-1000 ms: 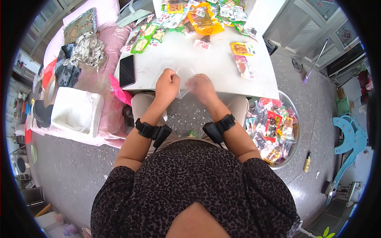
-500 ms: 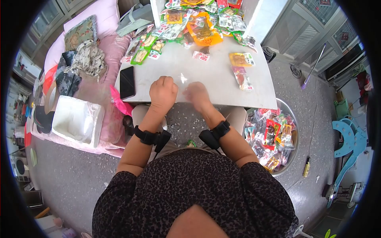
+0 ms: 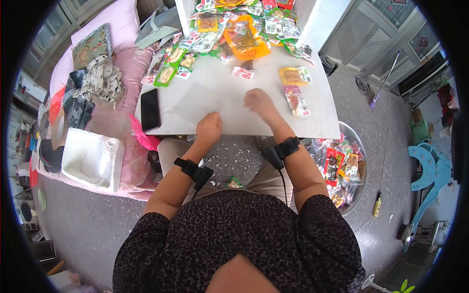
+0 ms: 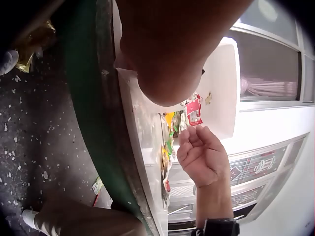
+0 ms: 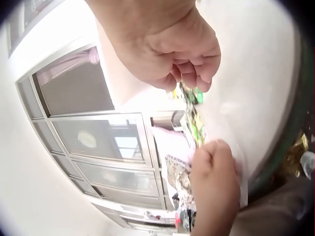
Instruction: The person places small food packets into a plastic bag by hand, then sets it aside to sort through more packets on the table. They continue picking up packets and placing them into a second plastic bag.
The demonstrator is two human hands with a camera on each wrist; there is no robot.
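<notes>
My left hand (image 3: pixel 209 128), fingers curled, is at the front edge of the white table (image 3: pixel 224 122). It grips a thin clear plastic bag (image 5: pixel 243 189), whose see-through film shows beside the hand in the right wrist view. Farther in and to the right, my right hand (image 3: pixel 260 103) is raised over the table, slightly blurred. Its fingers are loosely bent with nothing between them, as the left wrist view shows its palm (image 4: pixel 204 160). Nearest to it are a yellow food packet (image 3: pixel 294 75) and a pink-and-white packet (image 3: pixel 296 101).
Many snack packets (image 3: pixel 244 41) heap at the table's back, spilling from a white box (image 3: pixel 309 22). A black phone (image 3: pixel 150 108) lies at the left edge. On the floor at right stands a metal basin (image 3: pixel 362 161) of packets. A foam box (image 3: pixel 93 158) sits on the pink bed.
The hands, close together over the clear bag a second ago, have parted. My right hand has moved right and farther over the table; the left has come back toward the front edge.
</notes>
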